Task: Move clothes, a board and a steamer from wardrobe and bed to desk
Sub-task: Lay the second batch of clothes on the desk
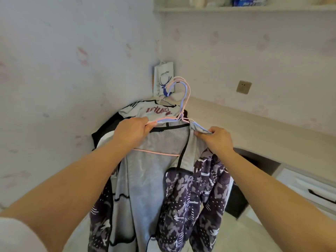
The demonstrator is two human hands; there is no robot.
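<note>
Head view: both arms are stretched forward, and a patterned jacket (190,193) on pink and blue hangers (181,99) is held up in front of the desk (236,120). The left hand (132,131) is curled round a hanger arm, and the jacket's shoulder is pinched by the right hand (218,140). A white shirt (154,110) is laid on the desk corner, and a paper bag (163,73) is stood behind it; what is inside cannot be seen.
</note>
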